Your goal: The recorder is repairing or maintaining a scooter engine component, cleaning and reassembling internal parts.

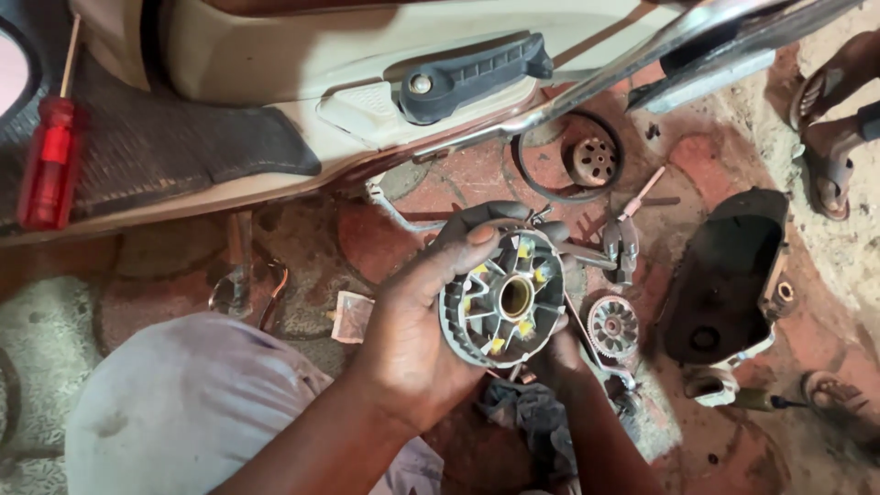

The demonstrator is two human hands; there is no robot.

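My left hand [412, 321] grips a round grey metal pulley housing [504, 298] by its left rim, thumb over the top edge. The housing faces me, with radial ribs, a brass-coloured centre bore and several small yellow-tipped pieces in its channels. My right hand [559, 348] is mostly hidden behind and under the housing, supporting its lower right side. Both hands are greasy and hover over a red tiled floor beside a cream scooter body [302, 64].
A red-handled screwdriver [50, 156] lies on the scooter's footboard. On the floor lie a black drive belt [527, 174] around a round metal part [594, 160], pliers [621, 246], a small finned disc [612, 325], a black engine cover [724, 275] and a dark rag [532, 417]. Another person's sandalled feet [830, 137] stand at right.
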